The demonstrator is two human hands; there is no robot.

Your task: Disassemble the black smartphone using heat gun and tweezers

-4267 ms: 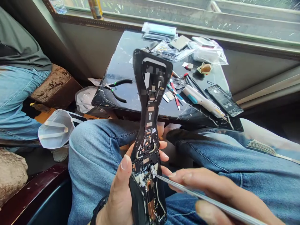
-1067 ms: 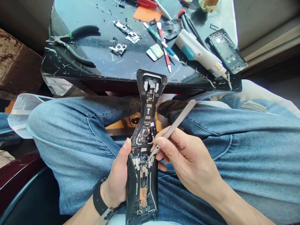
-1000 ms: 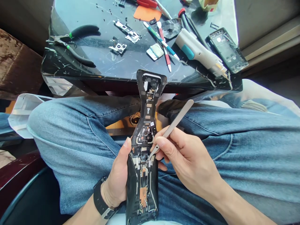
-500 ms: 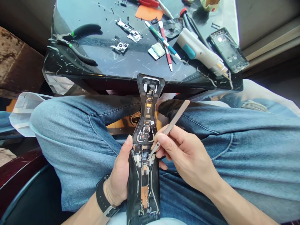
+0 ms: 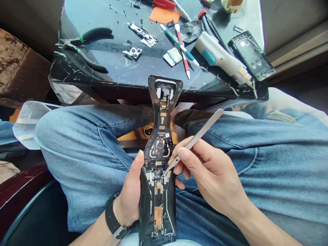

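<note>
An opened phone [image 5: 158, 205] with bare circuitry lies upright in my lap, its hinged-up back cover [image 5: 162, 118] stretching toward the table. My left hand [image 5: 130, 189] grips the phone along its left side, thumb on the edge and the fingers hidden beneath. Pinched in my right hand [image 5: 202, 165] is a pair of metal tweezers [image 5: 201, 133], slanting down to the left. Their tip is at the board in the phone's upper part; whether it touches a part there I cannot tell.
On the dark marble-look table [image 5: 102, 80] lie cutting pliers [image 5: 84, 49], a camera module [image 5: 134, 52], a metal bracket [image 5: 143, 34], pen-like tools [image 5: 179, 44], a grey-white handheld tool [image 5: 221, 58], an emptied phone frame [image 5: 252, 56], an orange card [image 5: 164, 15] and several tiny screws.
My right hand and the tweezers have shifted slightly right, the tweezers leaning flatter. The small dark part near the tip looks different. My left hand still holds the phone.
</note>
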